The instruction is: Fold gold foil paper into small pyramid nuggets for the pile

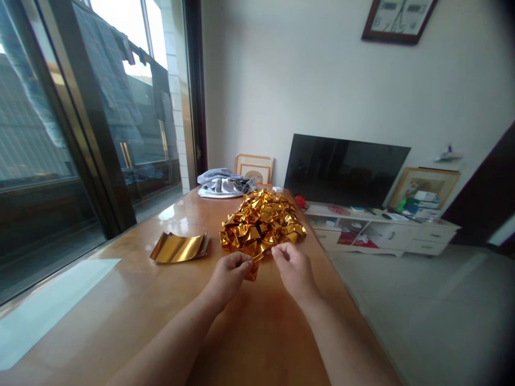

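My left hand [231, 273] pinches a small folded piece of gold foil paper [253, 272] between thumb and fingers, low above the table. Just to the right is my right hand [293, 268], its thumb and fingertips pressed together, apart from that piece; whether anything small is between them I cannot make out. Right beyond both hands rises a heap of folded gold foil pieces [265, 217]. A stack of flat, slightly curled gold foil sheets [179, 248] lies to the left of my left hand.
The wooden table [132, 321] carries a pale sheet [56, 305] at the left and bundled clothes [225, 183] at the far end. A glass sliding door [96, 107] stands on the left. Beyond the table's right edge are a television [346, 171] and a white low cabinet [406, 238].
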Demonstrator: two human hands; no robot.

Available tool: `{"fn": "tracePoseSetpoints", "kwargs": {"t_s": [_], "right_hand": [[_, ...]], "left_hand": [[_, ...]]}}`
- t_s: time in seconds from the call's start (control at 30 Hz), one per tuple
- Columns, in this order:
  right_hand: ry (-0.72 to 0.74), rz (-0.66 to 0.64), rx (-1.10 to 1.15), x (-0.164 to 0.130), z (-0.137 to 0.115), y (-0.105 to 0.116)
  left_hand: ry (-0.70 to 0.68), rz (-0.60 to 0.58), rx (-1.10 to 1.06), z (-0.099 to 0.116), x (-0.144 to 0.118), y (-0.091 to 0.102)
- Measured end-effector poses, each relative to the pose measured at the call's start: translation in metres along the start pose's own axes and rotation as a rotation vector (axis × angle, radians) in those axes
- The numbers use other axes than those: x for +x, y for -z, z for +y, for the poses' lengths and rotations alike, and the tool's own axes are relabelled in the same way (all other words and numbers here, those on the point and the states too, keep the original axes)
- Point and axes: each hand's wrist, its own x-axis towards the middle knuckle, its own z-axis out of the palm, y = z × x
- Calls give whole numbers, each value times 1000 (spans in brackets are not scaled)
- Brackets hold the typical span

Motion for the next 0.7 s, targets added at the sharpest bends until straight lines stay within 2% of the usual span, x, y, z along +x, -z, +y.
{"fn": "tracePoseSetpoints", "kwargs": {"t_s": [0.13, 0.27, 0.7], "right_hand": [[90, -24, -42, -10, -4, -12], [115, -60, -61, -15, -3, -21], [-50, -77, 83, -12, -5, -20]], "left_hand": [[-47, 25, 40, -1, 1, 0], [-80, 30, 72, -1, 1, -1], [-83, -30, 48, 2, -1, -4]]}}
